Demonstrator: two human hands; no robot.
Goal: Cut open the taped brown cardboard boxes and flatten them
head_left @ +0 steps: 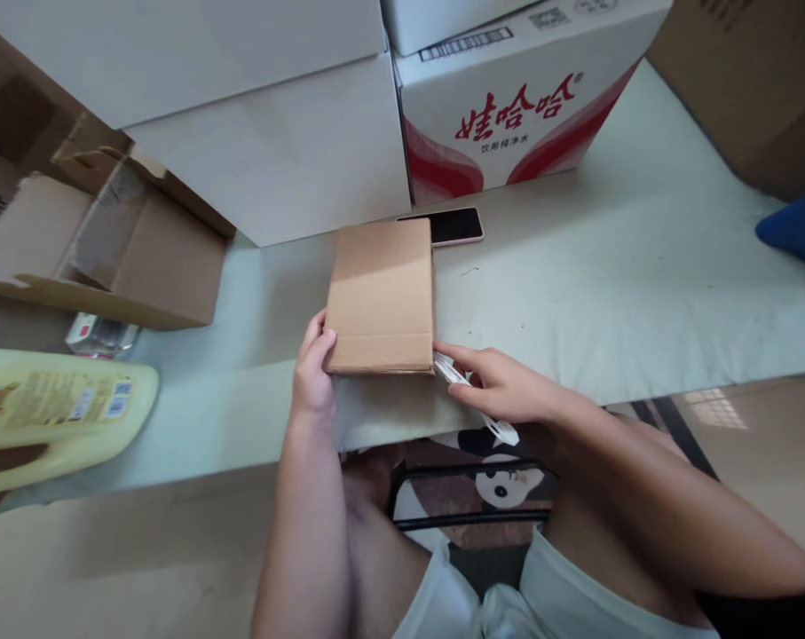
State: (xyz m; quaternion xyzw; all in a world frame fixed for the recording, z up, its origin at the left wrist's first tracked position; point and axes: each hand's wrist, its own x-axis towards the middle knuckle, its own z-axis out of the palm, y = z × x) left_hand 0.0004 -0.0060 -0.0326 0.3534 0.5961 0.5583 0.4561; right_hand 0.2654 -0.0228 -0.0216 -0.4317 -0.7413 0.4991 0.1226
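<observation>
A flat brown cardboard box (382,284) rests near the front edge of the cloth-covered table. At its lower left corner, my left hand (314,364) grips it, with the thumb on top and the fingers along the side. My right hand (499,380) is by the lower right corner, pinching a white stringy bundle (445,366) between thumb and fingers. The bundle's upper end meets the box's right side; whether it goes inside is hidden. Its looped tail hangs below the hand, past the table edge. A dark phone (456,225) lies partly behind the box.
White cartons (269,151) and a red-and-white water carton (509,124) stand along the back. An open cardboard carton (169,240) and a yellow bottle (62,413) are at left. A brown carton (754,89) and a blue object (801,229) sit right. The table (608,302) ends above my lap.
</observation>
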